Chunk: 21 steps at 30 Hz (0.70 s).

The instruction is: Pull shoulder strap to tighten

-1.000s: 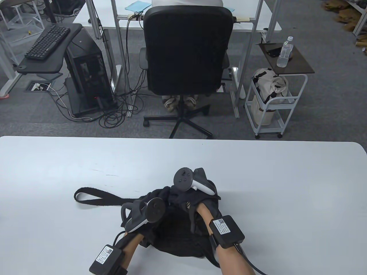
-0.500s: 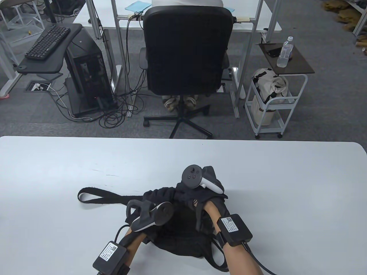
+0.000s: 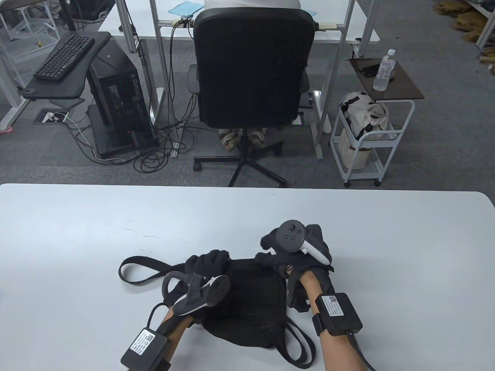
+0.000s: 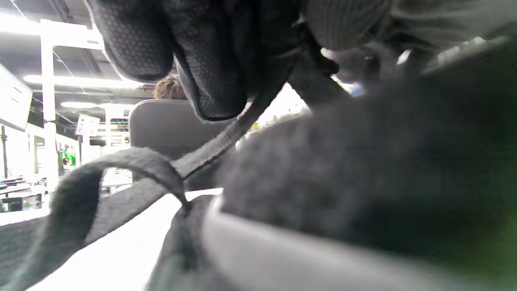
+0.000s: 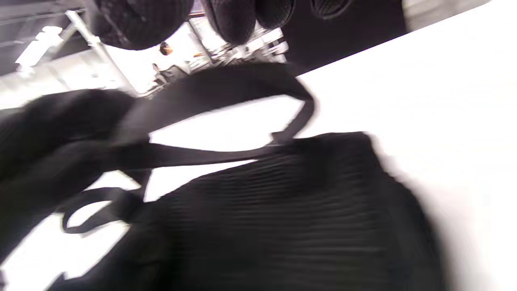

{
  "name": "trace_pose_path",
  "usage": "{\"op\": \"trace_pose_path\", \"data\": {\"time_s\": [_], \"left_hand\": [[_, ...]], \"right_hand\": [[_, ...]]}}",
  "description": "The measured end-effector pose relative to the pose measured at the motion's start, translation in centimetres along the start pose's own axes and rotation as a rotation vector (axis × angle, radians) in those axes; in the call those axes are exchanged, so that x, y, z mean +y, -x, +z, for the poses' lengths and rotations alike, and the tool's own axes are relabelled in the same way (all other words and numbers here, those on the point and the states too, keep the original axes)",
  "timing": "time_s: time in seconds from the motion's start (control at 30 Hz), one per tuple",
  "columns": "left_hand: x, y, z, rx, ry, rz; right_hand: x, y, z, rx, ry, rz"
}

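Both hands on black bag [image 3: 247, 293] | right hand [image 3: 305, 259] grip clutches bunched fabric | left hand [image 3: 193, 286] grip unclear | table [image 3: 406, 251] open rightward

Both hands [image 3: 201, 288] on black bag [image 3: 251, 293], white table [image 3: 77, 232]

Black fabric bag [image 3: 251, 297] lies flat on the white table near the front edge, top edge bunched up at both corners. One shoulder strap [image 3: 141, 268] loops out left, another [image 3: 296, 344] loops off bottom right.
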State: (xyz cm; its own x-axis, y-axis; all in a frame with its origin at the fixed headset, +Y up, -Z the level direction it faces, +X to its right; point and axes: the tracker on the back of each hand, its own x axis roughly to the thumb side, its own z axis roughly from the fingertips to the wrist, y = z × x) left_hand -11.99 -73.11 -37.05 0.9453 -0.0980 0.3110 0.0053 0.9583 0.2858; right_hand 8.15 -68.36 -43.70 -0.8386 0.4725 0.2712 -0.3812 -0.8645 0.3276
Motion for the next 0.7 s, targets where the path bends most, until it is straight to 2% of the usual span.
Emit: {"op": "trace_pose_path", "data": {"time_s": [0.07,0.17,0.23,0.33,0.53,0.7], "left_hand": [[0.2,-0.1,0.1,-0.003,-0.007,0.016],[0.6,0.1,0.1,0.006,-0.013,0.065],[0.9,0.4,0.0,0.020,-0.016,0.108],[0.8,0.8,0.1,0.037,-0.014,0.148],[1.0,0.8,-0.3,0.019,0.011,0.226],[1.6,0.8,-0.4,0.027,-0.071,0.202]], "right_hand": [[0.9,-2.0,-0.9,-0.040,-0.061,0.007],[2.0,-3.6,-2.1,-0.022,-0.120,0.072],[2.6,-4.2,-2.8,-0.020,-0.145,0.052],[2.7,-4.5,-3.0,-0.065,-0.127,-0.040],[2.1,-4.7,-2.5,-0.064,-0.139,-0.013],[1.8,-4.3,-2.3,-0.093,-0.105,-0.080]]}}
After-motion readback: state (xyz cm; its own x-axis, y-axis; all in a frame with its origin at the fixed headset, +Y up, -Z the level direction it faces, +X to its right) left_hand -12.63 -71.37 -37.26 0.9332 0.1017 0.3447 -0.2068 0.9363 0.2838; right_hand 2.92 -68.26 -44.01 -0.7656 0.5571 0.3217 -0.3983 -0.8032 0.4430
